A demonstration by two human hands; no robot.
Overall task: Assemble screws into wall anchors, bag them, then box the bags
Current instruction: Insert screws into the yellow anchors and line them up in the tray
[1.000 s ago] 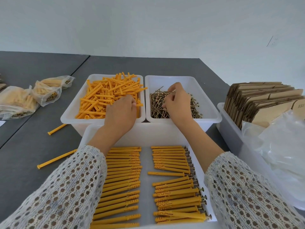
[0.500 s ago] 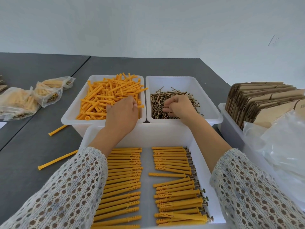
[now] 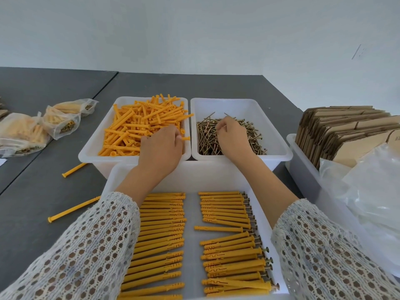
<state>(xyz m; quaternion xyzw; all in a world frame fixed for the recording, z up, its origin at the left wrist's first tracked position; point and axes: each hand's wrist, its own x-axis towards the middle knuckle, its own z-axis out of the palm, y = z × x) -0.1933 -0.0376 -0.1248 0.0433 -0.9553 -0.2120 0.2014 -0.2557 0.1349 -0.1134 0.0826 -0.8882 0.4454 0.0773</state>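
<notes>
Two bare-hand grips working at once: left hand [image 3: 161, 148] knuckles-up in the white plastic bin of loose orange plastic wall anchors [image 3: 138, 128], fingers curled down among them, exact catch hidden under the palm, so cannot tell whether anything is gripped; right hand [image 3: 232, 135] in the neighbouring white plastic bin of long brass-coloured screws [image 3: 255, 137], fingertips drawn together at the left of the pile as if pinching a thin screw, though no shank shows clearly enough to say. Compared with a second ago, right hand dropped from a raised pose over the far part of the pile, then lifted slightly again with fingers bunched; left hand barely shifted at the near right corner of the anchor heap. Probably means the next pair is being picked, assembly stage not finished. Closer in, between both lace sleeves, large white tray [image 3: 270, 234] with two columns of laid-out orange anchors [image 3: 225, 252], right column showing screw heads at its outer ends, left column's ends hidden. Further out: two stray orange anchors [image 3: 73, 210] on the dark grey worktop [image 3: 32, 191], filled clear bags [image 3: 21, 133] far left, flat brown cardboard boxes [image 3: 346, 135] and crumpled clear plastic bags [image 3: 372, 191] in a bin at right. Tangled screws likely to snag on lifting; bin walls and tray rim crowding the wrists.
</notes>
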